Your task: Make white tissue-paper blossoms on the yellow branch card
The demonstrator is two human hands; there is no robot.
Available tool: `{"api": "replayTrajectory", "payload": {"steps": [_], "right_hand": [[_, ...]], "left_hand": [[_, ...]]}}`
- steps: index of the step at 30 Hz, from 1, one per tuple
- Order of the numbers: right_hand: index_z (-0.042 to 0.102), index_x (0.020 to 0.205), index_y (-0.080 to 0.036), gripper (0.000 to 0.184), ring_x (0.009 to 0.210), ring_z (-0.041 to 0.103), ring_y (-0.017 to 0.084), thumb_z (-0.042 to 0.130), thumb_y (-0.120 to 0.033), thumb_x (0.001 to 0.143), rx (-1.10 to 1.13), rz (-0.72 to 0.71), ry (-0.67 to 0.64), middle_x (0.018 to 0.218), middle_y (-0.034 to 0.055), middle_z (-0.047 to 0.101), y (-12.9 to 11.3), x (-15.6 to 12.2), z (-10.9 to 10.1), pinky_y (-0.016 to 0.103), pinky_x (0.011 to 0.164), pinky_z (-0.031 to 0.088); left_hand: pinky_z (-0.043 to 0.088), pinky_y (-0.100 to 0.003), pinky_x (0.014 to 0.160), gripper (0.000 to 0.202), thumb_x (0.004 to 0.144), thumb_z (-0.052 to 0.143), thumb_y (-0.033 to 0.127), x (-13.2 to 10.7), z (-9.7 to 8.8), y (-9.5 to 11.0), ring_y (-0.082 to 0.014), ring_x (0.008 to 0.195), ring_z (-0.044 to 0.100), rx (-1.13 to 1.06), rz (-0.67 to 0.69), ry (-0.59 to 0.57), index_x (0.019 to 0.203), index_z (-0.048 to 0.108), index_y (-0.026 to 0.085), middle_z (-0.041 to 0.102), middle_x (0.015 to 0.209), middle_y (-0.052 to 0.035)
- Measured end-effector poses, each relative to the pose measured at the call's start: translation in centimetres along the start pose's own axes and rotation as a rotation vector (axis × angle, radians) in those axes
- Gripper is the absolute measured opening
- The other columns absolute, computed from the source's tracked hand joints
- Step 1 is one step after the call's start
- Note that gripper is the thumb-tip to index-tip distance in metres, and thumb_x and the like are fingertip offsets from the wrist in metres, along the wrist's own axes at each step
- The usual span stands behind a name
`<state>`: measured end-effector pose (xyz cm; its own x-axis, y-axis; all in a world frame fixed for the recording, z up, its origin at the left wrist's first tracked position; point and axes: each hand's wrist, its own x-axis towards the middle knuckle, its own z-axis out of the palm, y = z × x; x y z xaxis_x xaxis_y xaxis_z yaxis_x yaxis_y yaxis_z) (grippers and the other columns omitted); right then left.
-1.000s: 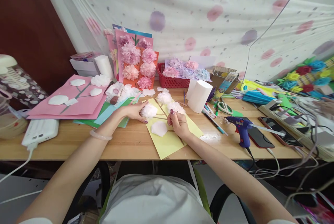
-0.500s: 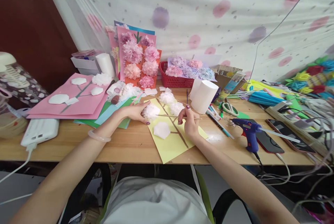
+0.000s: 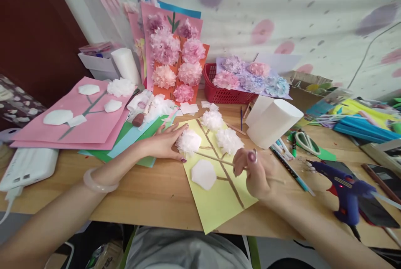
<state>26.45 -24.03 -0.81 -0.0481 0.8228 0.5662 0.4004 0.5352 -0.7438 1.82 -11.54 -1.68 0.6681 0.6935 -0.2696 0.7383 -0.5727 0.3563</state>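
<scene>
A yellow sheet [image 3: 213, 214] lies at an angle on the desk, with brown stem lines and several fluffy white tissue flowers. My left hand [image 3: 166, 143] curls thumb and forefinger around the left side of one white tissue flower [image 3: 189, 141]. Pinched in my right hand [image 3: 255, 173] is a thin wooden stick [image 3: 216, 158], its tip at that flower's lower right edge. Below the flower sits a flat white paper piece [image 3: 204, 174]. Two more tissue flowers, an upper one [image 3: 212, 119] and a right one [image 3: 229, 140], rest on the sheet.
Pink paper [image 3: 37, 133] with white shapes and green paper [image 3: 125, 141] lie left. Behind stand finished flower cards [image 3: 175, 47] and a red basket [image 3: 216, 93]. On the right are a white paper roll [image 3: 274, 125], pens [image 3: 291, 173], scissors [image 3: 307, 143] and a glue gun [image 3: 343, 194].
The view has moved closer and tilted down. My left hand stays around the same tissue flower, and my right hand keeps the stick tip against it.
</scene>
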Motion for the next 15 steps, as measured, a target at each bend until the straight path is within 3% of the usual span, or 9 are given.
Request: {"api": "replayTrajectory", "payload": {"steps": [5,8,10,12,14,15], "right_hand": [[0.059,0.080,-0.025,0.030,0.050,0.055,0.017,0.033,-0.023,0.093,-0.037,-0.394,-0.261,0.059,0.0049,0.057,1.0,-0.6,0.3,0.030,0.045,0.044],[0.057,0.084,-0.023,0.021,0.048,0.054,0.018,0.037,-0.020,0.089,-0.031,-0.452,-0.292,0.057,0.0049,0.054,1.3,-0.1,0.2,0.030,0.043,0.043],[0.055,0.081,-0.023,0.021,0.046,0.050,0.017,0.035,-0.019,0.089,0.005,-0.460,-0.308,0.055,0.0037,0.051,1.6,0.1,0.1,0.030,0.041,0.041],[0.051,0.077,-0.022,0.025,0.045,0.047,0.016,0.031,-0.018,0.091,0.039,-0.452,-0.326,0.054,0.0027,0.049,1.8,0.1,0.0,0.030,0.040,0.038],[0.049,0.074,-0.021,0.030,0.044,0.044,0.015,0.026,-0.016,0.092,0.061,-0.438,-0.344,0.053,0.0017,0.047,1.9,-0.1,-0.1,0.028,0.041,0.036],[0.048,0.073,-0.021,0.031,0.045,0.043,0.014,0.025,-0.016,0.093,0.065,-0.424,-0.352,0.053,0.0012,0.046,1.9,-0.2,-0.1,0.028,0.041,0.036]], "left_hand": [[-0.002,-0.050,0.114,0.113,0.066,0.065,0.066,0.0,0.4,-0.2,-0.0331,0.145,0.005,-0.037,0.003,0.049,0.151,0.003,0.025,0.010,0.158,-0.0127],[0.002,-0.051,0.114,0.114,0.064,0.070,0.064,-0.1,0.1,-0.2,-0.0338,0.144,0.011,-0.098,0.025,0.098,0.151,0.007,0.027,0.017,0.157,-0.0117],[0.009,-0.049,0.115,0.107,0.063,0.075,0.057,-0.4,-0.6,-0.1,-0.0321,0.142,0.020,-0.160,0.071,0.186,0.149,0.018,0.029,0.027,0.155,-0.0097],[0.017,-0.046,0.114,0.082,0.064,0.079,0.047,-0.8,-1.4,0.1,-0.0290,0.139,0.029,-0.216,0.156,0.296,0.136,0.044,0.031,0.037,0.149,-0.0065],[0.019,-0.045,0.114,0.035,0.070,0.078,0.035,-1.1,-2.0,0.2,-0.0274,0.135,0.035,-0.240,0.271,0.330,0.102,0.068,0.027,0.046,0.143,-0.0031],[0.019,-0.045,0.114,0.018,0.072,0.077,0.032,-1.2,-2.1,0.3,-0.0271,0.134,0.035,-0.235,0.305,0.330,0.087,0.072,0.026,0.050,0.139,-0.0016]]}}
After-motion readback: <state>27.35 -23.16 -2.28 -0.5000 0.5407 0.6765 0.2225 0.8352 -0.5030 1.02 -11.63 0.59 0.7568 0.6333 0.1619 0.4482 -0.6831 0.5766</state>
